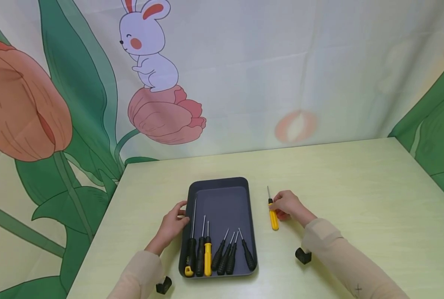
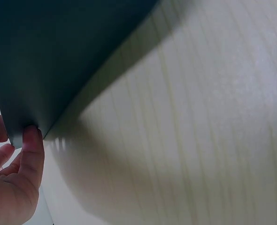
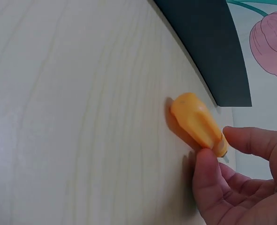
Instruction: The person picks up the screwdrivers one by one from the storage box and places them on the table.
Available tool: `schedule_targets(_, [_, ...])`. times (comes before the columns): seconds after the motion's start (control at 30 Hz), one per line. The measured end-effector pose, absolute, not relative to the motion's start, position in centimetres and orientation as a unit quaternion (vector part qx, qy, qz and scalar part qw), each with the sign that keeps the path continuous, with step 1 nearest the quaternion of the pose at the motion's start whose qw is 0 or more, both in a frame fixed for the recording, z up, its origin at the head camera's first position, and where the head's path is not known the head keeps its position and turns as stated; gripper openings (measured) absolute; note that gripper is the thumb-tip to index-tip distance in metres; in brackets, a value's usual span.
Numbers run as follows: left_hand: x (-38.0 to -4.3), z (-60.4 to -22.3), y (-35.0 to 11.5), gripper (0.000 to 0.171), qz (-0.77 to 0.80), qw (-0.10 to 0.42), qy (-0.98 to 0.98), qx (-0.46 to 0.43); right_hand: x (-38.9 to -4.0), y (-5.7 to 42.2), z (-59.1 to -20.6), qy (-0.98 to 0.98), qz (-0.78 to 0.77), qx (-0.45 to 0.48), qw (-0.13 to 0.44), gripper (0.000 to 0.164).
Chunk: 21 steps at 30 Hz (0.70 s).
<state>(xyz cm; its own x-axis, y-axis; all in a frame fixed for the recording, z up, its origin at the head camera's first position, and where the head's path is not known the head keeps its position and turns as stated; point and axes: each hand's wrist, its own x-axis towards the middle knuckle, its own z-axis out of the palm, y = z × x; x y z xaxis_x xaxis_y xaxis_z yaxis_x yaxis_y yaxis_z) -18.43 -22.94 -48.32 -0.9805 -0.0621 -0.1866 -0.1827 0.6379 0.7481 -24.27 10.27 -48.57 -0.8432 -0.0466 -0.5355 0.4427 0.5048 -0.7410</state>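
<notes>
A dark grey tray (image 1: 222,207) lies on the table, several screwdrivers lined up along its near end. My left hand (image 1: 173,224) grips the tray's left wall, thumb on the outside in the left wrist view (image 2: 19,173). To the right of the tray, my right hand (image 1: 287,205) pinches a screwdriver with a yellow handle (image 1: 274,219) between thumb and finger, near the collar. Its shaft points away from me. In the right wrist view the handle (image 3: 195,117) lies close over the table and the shaft is mostly hidden.
Inside the tray are a long black-and-yellow screwdriver (image 1: 190,257), another yellow-handled screwdriver (image 1: 208,257) and several black ones, including one set apart at the right (image 1: 248,255). The pale wooden table (image 1: 349,182) ends at a printed curtain (image 1: 244,83).
</notes>
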Motion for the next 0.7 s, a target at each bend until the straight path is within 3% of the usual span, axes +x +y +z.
schedule_targets(0.7, [-18.7,-48.5,-22.9,0.049,0.411,0.078,0.905,-0.075,-23.8,10.8,-44.8,0.807,-0.522,0.082,0.264,0.032])
